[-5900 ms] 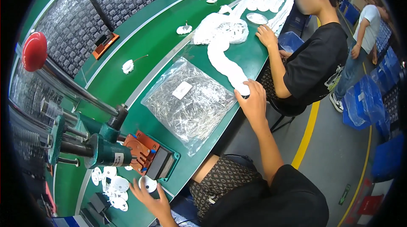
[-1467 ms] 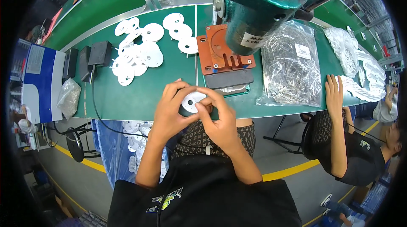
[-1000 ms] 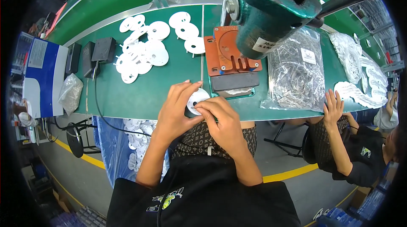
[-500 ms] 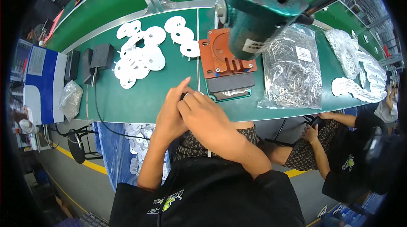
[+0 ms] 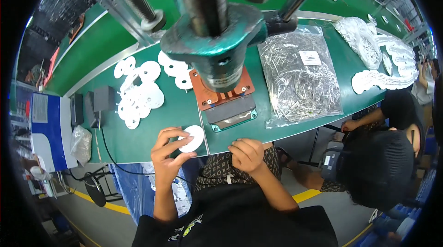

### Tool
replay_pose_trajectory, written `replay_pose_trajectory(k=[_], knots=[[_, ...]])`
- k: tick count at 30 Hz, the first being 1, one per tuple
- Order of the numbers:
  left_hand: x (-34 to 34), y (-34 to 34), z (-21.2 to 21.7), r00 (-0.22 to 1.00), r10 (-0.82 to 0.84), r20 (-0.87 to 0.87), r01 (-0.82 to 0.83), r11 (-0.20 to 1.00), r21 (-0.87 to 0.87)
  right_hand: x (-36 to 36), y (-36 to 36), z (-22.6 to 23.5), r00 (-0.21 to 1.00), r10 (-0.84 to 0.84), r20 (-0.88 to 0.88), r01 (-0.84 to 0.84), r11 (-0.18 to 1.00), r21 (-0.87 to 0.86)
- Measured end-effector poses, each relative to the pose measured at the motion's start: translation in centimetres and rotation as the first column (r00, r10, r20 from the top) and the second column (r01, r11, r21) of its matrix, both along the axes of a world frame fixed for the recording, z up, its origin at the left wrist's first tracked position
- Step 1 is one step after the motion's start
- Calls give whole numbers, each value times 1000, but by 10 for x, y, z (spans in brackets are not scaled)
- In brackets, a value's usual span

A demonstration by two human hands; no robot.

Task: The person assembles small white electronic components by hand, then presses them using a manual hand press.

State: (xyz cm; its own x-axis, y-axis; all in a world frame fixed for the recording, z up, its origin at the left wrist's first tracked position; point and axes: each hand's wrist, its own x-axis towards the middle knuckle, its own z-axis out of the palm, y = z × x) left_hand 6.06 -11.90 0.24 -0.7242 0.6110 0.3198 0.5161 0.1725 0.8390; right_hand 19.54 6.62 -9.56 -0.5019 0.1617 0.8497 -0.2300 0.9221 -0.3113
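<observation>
My left hand (image 5: 165, 155) is closed on a white plastic disc (image 5: 193, 139), thumb and fingers gripping its left rim over the bench's front edge. To its right, at the same edge, my right hand (image 5: 247, 155) has its fingers curled in; whatever they hold, if anything, is hidden. Beyond the hands stands a green hand press (image 5: 217, 57). Under its head sits an orange fixture block (image 5: 203, 91) with a dark grey bar (image 5: 230, 110) along its front. A clear bag of thin metal pins (image 5: 300, 85) lies right of the press.
White discs lie in a loose pile (image 5: 140, 97) on the green bench (image 5: 177, 108). Black boxes (image 5: 104, 98) with a cable stand at left, near a blue-and-white machine (image 5: 50, 131). Rows of stacked white discs (image 5: 401, 60) lie far right, where another person (image 5: 378, 164) sits.
My hands were together; now they are apart, the left holding the white disc in plain view and the right further right. The view has shifted, and the person at right has leaned in.
</observation>
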Motion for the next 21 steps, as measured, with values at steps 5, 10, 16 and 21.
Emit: replay_pose_trajectory(k=[5,10,16,21], knots=[[8,48,36,905,70,-420,-58,997,41,-7,1,-14,996,-68,-60,73,993,94],[2,99,25,790,110,-604,-59,993,104,-8,-3,-13,994,-74,-82,81,993,87],[-2,124,33,782,112,-613,-113,993,37,-7,-1,-17,997,-38,-74,43,997,70],[5,117,32,770,80,-633,-156,986,-65,-4,-3,-13,997,-41,-68,46,996,77]])
